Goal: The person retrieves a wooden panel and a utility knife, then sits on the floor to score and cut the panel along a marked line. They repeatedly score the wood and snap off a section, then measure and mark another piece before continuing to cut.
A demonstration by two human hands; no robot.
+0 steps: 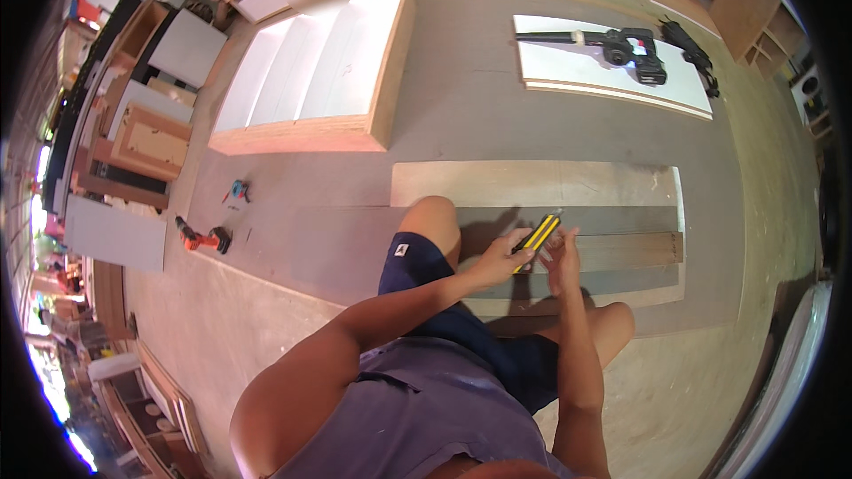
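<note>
From my station I note the left hand (pixel 497 261) closed around a yellow-and-black cutter (pixel 540 235), tilted up to the right over the pale wooden boards (pixel 479 183). Right hand (pixel 564 264): half open, fingers loosely spread, just beside the cutter; I cannot tell whether it touches. Around them I record an orange-and-black drill (pixel 206 238) far left and a black blower (pixel 619 51) on a white panel (pixel 568 69).

Woodworking workshop, cordless drill (pixel 213 239), unfinished cabinet (pixel 306 71)
</note>
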